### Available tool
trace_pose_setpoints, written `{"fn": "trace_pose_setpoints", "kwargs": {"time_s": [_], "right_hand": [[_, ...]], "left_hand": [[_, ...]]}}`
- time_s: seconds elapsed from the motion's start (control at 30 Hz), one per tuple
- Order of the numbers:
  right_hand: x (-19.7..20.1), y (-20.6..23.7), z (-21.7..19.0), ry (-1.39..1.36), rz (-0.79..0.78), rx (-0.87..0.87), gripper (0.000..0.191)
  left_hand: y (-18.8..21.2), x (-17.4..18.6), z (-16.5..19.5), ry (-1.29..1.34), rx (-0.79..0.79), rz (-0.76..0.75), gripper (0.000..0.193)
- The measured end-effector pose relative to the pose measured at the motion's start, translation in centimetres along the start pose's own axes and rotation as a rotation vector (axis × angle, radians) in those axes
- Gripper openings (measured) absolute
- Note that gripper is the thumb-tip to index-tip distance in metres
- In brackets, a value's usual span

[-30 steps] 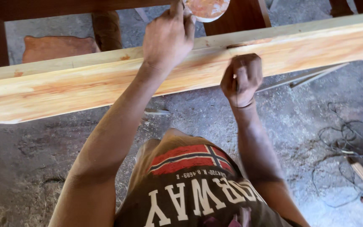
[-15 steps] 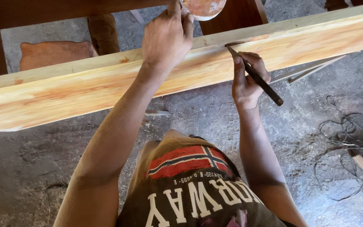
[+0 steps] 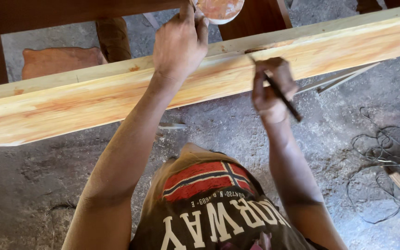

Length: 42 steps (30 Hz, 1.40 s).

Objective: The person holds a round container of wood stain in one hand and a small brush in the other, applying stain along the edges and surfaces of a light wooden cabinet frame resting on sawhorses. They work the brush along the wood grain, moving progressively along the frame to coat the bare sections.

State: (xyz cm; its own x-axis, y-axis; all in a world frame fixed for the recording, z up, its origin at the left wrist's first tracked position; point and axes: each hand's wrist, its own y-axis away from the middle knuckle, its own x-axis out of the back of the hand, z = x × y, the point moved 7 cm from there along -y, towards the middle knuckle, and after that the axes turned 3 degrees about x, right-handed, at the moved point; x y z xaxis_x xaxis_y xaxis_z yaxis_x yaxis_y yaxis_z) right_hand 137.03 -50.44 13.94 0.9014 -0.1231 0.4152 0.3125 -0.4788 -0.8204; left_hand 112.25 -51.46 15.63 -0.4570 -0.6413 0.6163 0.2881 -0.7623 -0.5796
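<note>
Your left hand [image 3: 179, 44] reaches over the long pale timber beam [image 3: 93, 99] and pinches the rim of a small round container [image 3: 218, 9], smeared orange-brown inside, at the twelve o'clock edge of the view. Your right hand [image 3: 270, 88] is closed around a thin dark tool [image 3: 278, 92], a narrow blade or scraper as far as the view lets you tell, with its tip set against a dark blemish [image 3: 255, 50] on the beam's top edge, at about one o'clock from the middle of the frame.

The beam runs across the whole view, from nine o'clock up toward two o'clock, and lies over dark brown furniture frames [image 3: 255, 21]. A few small orange-brown dabs [image 3: 134, 68] show along its top edge to the left of your left wrist; judged from their colour, they look like spots already filled from the container. The blemish under the tool tip appears to be the one in hand, and it is not yet covered. To the right of it the top edge shows no dabs, so that stretch seems still to be checked.

On the grey, dusty floor [image 3: 47, 185], a loose tangle of wire [image 3: 385, 157] lies at four o'clock.
</note>
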Motion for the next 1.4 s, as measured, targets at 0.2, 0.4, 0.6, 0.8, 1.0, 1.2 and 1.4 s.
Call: {"fn": "trace_pose_setpoints", "kwargs": {"time_s": [0.2, 0.4, 0.6, 0.8, 1.0, 1.2, 1.4], "right_hand": [[1.3, 1.8, 4.4, -0.166, 0.111, -0.199, 0.006], [2.1, 1.6, 3.1, 0.002, 0.090, -0.162, 0.003], [-1.7, 0.3, -1.7, 0.183, 0.068, 0.067, 0.005], [-0.4, 0.9, 1.3, -0.124, 0.116, -0.241, 0.003], [0.0, 1.6, 3.1, -0.400, 0.062, -0.373, 0.010], [1.5, 2.3, 5.7, -0.562, 0.026, -0.326, 0.018], [0.0, 2.6, 8.8, -0.661, 0.000, -0.411, 0.018]], "left_hand": [[0.0, -0.1, -0.1, 0.025, 0.015, -0.029, 0.022], [0.0, -0.2, -0.1, -0.014, 0.014, -0.023, 0.021], [-0.3, -0.4, -0.2, -0.057, 0.044, -0.072, 0.022], [0.0, -0.2, 0.1, 0.009, 0.015, -0.032, 0.021], [-0.2, 0.0, 0.0, -0.019, 0.026, -0.024, 0.022], [0.0, 0.2, -0.1, -0.014, 0.027, -0.021, 0.019], [-0.1, 0.5, -0.4, -0.019, 0.068, -0.020, 0.021]]}}
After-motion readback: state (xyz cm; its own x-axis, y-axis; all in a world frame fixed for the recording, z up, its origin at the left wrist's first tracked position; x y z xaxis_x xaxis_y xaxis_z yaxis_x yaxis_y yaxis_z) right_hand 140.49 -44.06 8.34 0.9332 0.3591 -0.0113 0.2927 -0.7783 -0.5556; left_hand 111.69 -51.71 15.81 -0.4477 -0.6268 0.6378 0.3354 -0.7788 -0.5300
